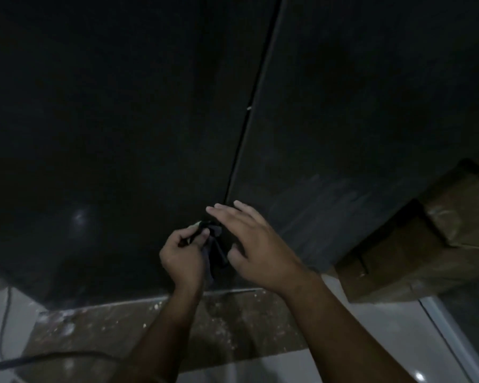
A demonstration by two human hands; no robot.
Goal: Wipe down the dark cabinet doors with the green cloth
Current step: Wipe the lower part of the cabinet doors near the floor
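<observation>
The person is standing close to the dark cabinet doors [122,120], looking down at the lower part of them, and the light is poor. A thin black seam [249,111] is running down between the left door and the right door [371,92], and I am using it as my marker for everything else.

At the bottom end of that seam, the left hand [181,257] is curling its fingers shut around a bunched piece of cloth [215,244]. The cloth is hanging just right of the hand, right over the seam's lower end; in this dimness it is looking grey-dark rather than green. Whether it is touching the door I cannot tell.

Just right of the seam's foot, the right hand [256,244] is hovering with its fingers [219,210] spread and extended, their tips reaching up to the seam, the thumb sitting beside the cloth. It is gripping nothing.

Further right of the seam, on the right door, pale streaks [315,205] are showing. Well right of the seam, cardboard boxes [415,244] are leaning against that door. Below the seam, a brown speckled plinth [227,327] is running under the doors, and well down to the left of the seam a dark cable [39,357] is lying across the pale floor [357,341].
</observation>
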